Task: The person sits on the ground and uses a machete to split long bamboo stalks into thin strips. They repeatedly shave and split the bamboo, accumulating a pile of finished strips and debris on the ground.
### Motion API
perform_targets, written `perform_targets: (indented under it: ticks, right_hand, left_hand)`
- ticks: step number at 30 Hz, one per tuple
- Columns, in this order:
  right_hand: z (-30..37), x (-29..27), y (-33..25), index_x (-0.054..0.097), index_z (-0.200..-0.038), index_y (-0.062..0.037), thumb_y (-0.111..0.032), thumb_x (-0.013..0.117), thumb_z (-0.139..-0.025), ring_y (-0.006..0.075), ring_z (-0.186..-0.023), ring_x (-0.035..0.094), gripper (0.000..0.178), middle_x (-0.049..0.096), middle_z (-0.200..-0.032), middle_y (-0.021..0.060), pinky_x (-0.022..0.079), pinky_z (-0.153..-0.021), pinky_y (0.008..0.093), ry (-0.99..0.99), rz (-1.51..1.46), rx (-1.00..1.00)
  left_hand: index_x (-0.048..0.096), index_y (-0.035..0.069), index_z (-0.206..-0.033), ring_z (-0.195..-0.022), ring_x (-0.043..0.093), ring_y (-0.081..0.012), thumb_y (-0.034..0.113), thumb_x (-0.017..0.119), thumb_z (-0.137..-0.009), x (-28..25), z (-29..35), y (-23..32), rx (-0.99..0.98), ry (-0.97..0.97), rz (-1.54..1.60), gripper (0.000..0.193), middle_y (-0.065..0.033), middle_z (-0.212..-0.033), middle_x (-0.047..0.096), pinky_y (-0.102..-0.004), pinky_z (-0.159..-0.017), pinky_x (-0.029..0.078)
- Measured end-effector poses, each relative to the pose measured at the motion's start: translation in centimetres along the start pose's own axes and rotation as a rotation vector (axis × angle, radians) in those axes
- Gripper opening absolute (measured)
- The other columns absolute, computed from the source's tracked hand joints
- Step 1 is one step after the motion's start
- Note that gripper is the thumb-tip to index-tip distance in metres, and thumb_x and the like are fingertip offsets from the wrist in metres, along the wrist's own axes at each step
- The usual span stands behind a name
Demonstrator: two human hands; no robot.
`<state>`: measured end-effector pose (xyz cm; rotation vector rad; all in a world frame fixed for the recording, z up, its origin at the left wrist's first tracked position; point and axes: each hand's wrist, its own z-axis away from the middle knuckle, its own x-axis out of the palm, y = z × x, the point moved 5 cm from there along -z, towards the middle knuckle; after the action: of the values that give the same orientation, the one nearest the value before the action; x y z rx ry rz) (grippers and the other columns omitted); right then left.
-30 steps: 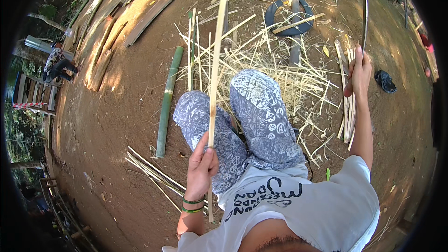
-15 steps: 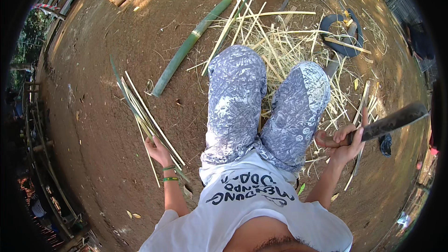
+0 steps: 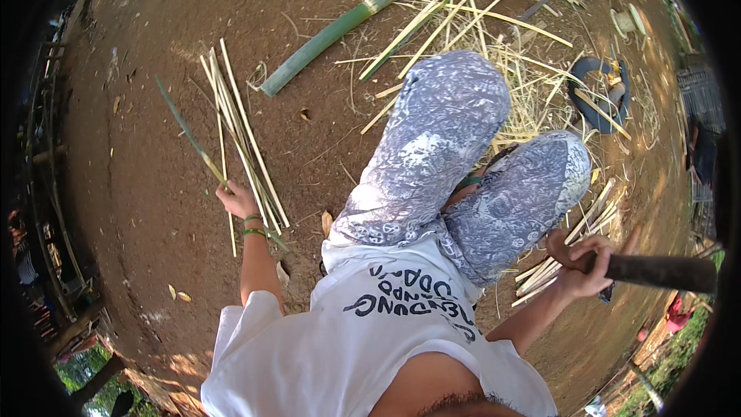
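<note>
— The left hand (image 3: 235, 199) has come down, fingers closed on a thin green bamboo strip (image 3: 189, 137), beside the pale split-bamboo bundle (image 3: 243, 135).

— And the right hand (image 3: 575, 262) now clenches the dark knife handle (image 3: 656, 270); splitting seems paused.

Thin green bamboo strip (image 3: 189, 139) in left hand (image 3: 238, 199), smooth, slightly glossy skin; pale yellow split bamboo slats (image 3: 243, 135) on ground, dry matt wood, fibrous edges; thick green bamboo pole (image 3: 347, 25), waxy smooth; dark blade tool (image 3: 660, 272) in right hand (image 3: 577, 262), dull matt metal; brown dirt ground (image 3: 154, 185), rough, dusty; grey-patterned cloth trousers (image 3: 448, 147), soft matt
</note>
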<state>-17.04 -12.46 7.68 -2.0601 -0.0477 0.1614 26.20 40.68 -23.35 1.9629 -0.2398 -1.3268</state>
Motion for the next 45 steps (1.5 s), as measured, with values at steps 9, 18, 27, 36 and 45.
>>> perform_targets:
  ticks: [9,18,27,36,45]
  right_hand:
    - [-0.9,-0.6,1.0,0.027,-0.149,0.0105,-0.027,0.049,-0.095,0.0131,-0.046,0.046,0.069,0.062,-0.073,0.0155,0.037,-0.049,0.0250,0.038,-0.071,0.062]
    - [-1.0,-1.3,2.7,0.024,-0.152,0.0074,-0.028,0.049,-0.095,0.0139,-0.051,0.053,0.071,0.064,-0.078,0.0145,0.040,-0.053,0.0236,0.025,-0.062,0.052]
    - [-1.7,-4.9,3.9,0.037,-0.148,0.0026,-0.036,0.052,-0.096,0.0132,-0.055,0.048,0.067,0.055,-0.069,0.0060,0.036,-0.056,0.0248,0.115,-0.012,0.236]
    - [-0.9,-4.7,4.9,0.046,-0.144,0.0030,-0.028,0.052,-0.096,0.0142,-0.059,0.045,0.057,0.051,-0.068,0.0044,0.036,-0.058,0.0293,0.234,0.155,0.267]
    - [-1.9,-3.1,5.5,0.042,-0.146,0.0041,-0.024,0.056,-0.095,0.0143,-0.060,0.049,0.059,0.053,-0.069,0.0061,0.038,-0.055,0.0285,0.153,0.163,0.282]
  left_hand:
    - [0.057,0.003,-0.111,-0.072,0.061,-0.0306,0.025,0.057,-0.098,2.6,-2.0,-0.9,0.054,-0.038,-0.009,0.025,-0.0146,-0.080,0.062,-0.0467,-0.066,0.047]
    - [0.040,0.011,-0.147,-0.118,0.051,-0.0378,0.042,0.060,-0.096,7.9,-4.5,-3.7,-0.048,-0.204,-0.296,0.063,-0.0225,-0.134,0.045,-0.0510,-0.092,0.047]
    - [0.018,0.018,-0.160,-0.150,0.012,-0.0408,0.085,0.054,-0.074,8.5,-7.0,-12.0,-0.386,-0.413,-0.470,0.115,-0.0213,-0.162,0.014,-0.0570,-0.118,0.025]
    - [0.064,0.012,-0.116,-0.109,0.060,-0.0335,0.021,0.060,-0.094,7.0,-5.6,-13.1,-0.183,-0.173,-0.712,0.025,-0.0146,-0.114,0.064,-0.0549,-0.093,0.045]
    - [0.054,0.013,-0.137,-0.123,0.048,-0.0376,0.051,0.063,-0.090,12.6,-0.4,-3.2,-0.025,-0.176,-0.381,0.061,-0.0198,-0.129,0.051,-0.0503,-0.099,0.042]
